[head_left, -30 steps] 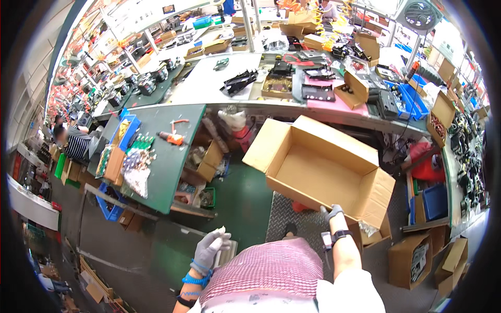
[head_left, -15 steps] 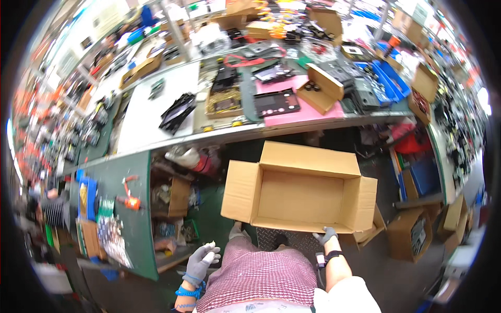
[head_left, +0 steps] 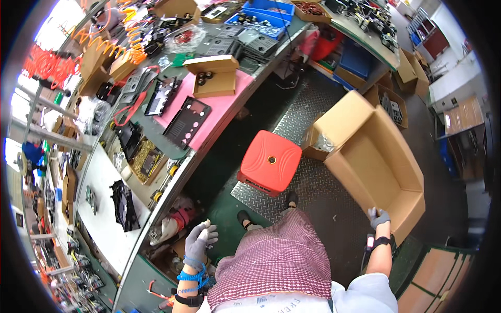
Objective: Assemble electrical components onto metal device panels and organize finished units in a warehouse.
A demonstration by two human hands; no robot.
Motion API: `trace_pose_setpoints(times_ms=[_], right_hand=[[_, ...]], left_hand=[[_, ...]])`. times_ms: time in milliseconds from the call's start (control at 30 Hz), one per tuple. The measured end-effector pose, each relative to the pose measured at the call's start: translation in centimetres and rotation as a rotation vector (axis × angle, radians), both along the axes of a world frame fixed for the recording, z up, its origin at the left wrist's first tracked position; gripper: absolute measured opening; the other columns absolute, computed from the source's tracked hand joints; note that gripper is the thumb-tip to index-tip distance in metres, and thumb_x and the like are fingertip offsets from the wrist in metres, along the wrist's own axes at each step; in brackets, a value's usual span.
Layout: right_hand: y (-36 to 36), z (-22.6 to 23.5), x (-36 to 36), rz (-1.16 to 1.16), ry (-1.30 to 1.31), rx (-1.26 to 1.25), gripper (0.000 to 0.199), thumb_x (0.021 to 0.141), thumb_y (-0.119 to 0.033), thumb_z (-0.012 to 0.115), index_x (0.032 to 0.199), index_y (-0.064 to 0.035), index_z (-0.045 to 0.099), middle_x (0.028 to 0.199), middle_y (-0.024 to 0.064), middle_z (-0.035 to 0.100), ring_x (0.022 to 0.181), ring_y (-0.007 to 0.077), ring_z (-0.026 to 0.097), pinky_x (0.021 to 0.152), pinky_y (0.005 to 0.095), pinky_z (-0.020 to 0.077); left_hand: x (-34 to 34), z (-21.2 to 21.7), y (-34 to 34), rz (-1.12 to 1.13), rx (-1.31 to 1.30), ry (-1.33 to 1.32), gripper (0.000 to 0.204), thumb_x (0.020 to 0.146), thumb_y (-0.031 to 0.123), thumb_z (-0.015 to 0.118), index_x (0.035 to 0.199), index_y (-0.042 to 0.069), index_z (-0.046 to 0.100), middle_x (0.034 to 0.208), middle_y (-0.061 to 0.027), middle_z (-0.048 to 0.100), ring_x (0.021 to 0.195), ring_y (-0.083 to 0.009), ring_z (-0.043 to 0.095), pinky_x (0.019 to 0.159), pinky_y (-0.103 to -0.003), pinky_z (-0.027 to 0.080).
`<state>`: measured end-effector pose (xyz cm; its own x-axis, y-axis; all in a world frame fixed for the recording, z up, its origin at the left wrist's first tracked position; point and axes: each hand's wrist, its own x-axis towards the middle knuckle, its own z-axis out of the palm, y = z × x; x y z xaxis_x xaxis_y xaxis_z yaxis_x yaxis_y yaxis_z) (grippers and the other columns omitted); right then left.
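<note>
Workshop aisle w/ grey diamond-plate steel floor (head_left: 308, 120) and green matting, hemmed by a long cluttered workbench (head_left: 172, 172) on your left. On the bench: a pink foam sheet (head_left: 219, 112) carrying a black punched metal panel (head_left: 187, 121) and a small open cardboard carton (head_left: 214, 75). A red square plastic stool (head_left: 270, 162) stands on the steel plate just ahead of your feet.

Your right hand (head_left: 378, 217), grey-gloved, is clamped on the near corner rim of the big open brown corrugated cardboard box (head_left: 378, 164), fingers curled over the edge. Box sits at your right, over the floor beside the stool; can't tell if it's resting or lifted.

Handling, as I judge it: looks empty inside, so light but bulky. Walls are stiff-ish yet flex and buckle if you pull on one corner only; flaps are floppy, don't grab those. Glove gives decent grip, the card isn't slippery. Better hold is probably 2 hands on opposite long walls, or under the base.

Orientation: mouth faces up and tilts toward you. Long axis runs from your hand away and up-left in the head view, toward the raised flap (head_left: 342, 120) at the far end.

Your left hand (head_left: 198, 241), also gloved, hangs free near the bench edge, fingers loosely apart, holding nothing.
</note>
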<state>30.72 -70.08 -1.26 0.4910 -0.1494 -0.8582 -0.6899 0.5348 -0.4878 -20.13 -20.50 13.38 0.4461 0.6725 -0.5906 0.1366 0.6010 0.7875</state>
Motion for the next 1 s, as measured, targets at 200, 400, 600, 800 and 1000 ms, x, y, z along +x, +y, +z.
trace_pose_setpoints(times_ms=[200, 400, 600, 800, 1000], right_hand=[[3.7, 0.2, 6.2, -0.376, 0.022, 0.227, 0.04, 0.095, -0.015, 0.042, 0.126, 0.0101, 0.041, 0.128, 0.0264, 0.043, 0.115, 0.0379, 0.048, 0.075, 0.0302, 0.0607], [12.9, -10.2, 16.9, -0.276, 0.04, 0.33, 0.035, 0.092, -0.013, 0.045, 0.119, 0.0079, 0.048, 0.115, 0.0231, 0.054, 0.1, 0.0348, 0.057, 0.075, 0.0362, 0.0603], [20.9, -20.1, 22.1, -0.046, 0.22, 0.103, 0.04, 0.092, -0.016, 0.044, 0.124, 0.0083, 0.042, 0.119, 0.0277, 0.052, 0.101, 0.0348, 0.058, 0.066, 0.0333, 0.0614], [22.7, -17.9, 24.0, 0.036, 0.327, 0.084, 0.039, 0.091, -0.018, 0.051, 0.12, 0.007, 0.044, 0.115, 0.0262, 0.053, 0.094, 0.0358, 0.06, 0.067, 0.0319, 0.0613], [22.5, -15.7, 24.1, 0.219, 0.445, 0.053, 0.042, 0.089, -0.026, 0.058, 0.123, -0.0033, 0.046, 0.121, 0.0152, 0.05, 0.098, 0.0296, 0.057, 0.07, 0.034, 0.0606]], left_hand=[[5.8, -0.8, 0.8, -0.118, -0.014, 0.004, 0.039, 0.092, 0.014, 0.052, 0.126, -0.004, 0.048, 0.114, -0.0177, 0.059, 0.093, -0.0196, 0.062, 0.08, -0.03, 0.052], [12.3, -3.1, -1.2, -0.056, -0.072, 0.034, 0.04, 0.092, 0.014, 0.053, 0.127, -0.005, 0.047, 0.113, -0.0175, 0.059, 0.089, -0.0186, 0.062, 0.076, -0.028, 0.052], [24.4, -3.6, -5.0, 0.063, -0.108, 0.23, 0.039, 0.092, 0.012, 0.051, 0.128, -0.005, 0.046, 0.11, -0.0188, 0.059, 0.086, -0.0195, 0.062, 0.074, -0.03, 0.053], [34.1, -0.9, -8.3, -0.002, -0.128, 0.278, 0.043, 0.091, 0.016, 0.055, 0.127, -0.006, 0.047, 0.113, -0.019, 0.06, 0.091, -0.0204, 0.062, 0.079, -0.031, 0.052], [38.9, 0.7, -9.3, -0.02, -0.123, 0.336, 0.041, 0.091, 0.013, 0.057, 0.126, -0.005, 0.049, 0.114, -0.0169, 0.06, 0.093, -0.0201, 0.061, 0.081, -0.031, 0.052]])
